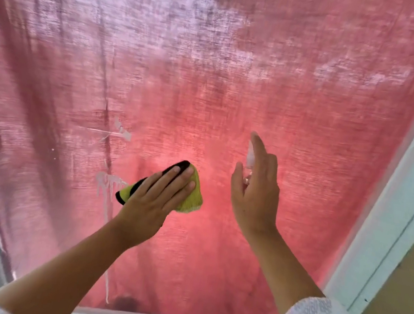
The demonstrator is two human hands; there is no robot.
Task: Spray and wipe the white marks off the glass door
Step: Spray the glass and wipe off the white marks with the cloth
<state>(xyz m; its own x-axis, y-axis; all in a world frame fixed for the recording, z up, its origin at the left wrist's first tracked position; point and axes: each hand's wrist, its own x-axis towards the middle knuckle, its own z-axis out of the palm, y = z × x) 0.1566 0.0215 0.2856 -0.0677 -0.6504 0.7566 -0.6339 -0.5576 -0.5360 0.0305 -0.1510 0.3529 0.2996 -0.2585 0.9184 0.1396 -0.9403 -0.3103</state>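
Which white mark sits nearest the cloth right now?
The lower white smear, the one with drips running down, right beside the yellow cloth under the left hand. The upper white streak lies higher, apart from it.

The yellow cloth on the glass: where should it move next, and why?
Probably slide it left. The left hand presses the yellow cloth flat on the glass door, and a white smear with drips lies just beside its left edge, unwiped. The right hand holds the spray bottle off to the right.
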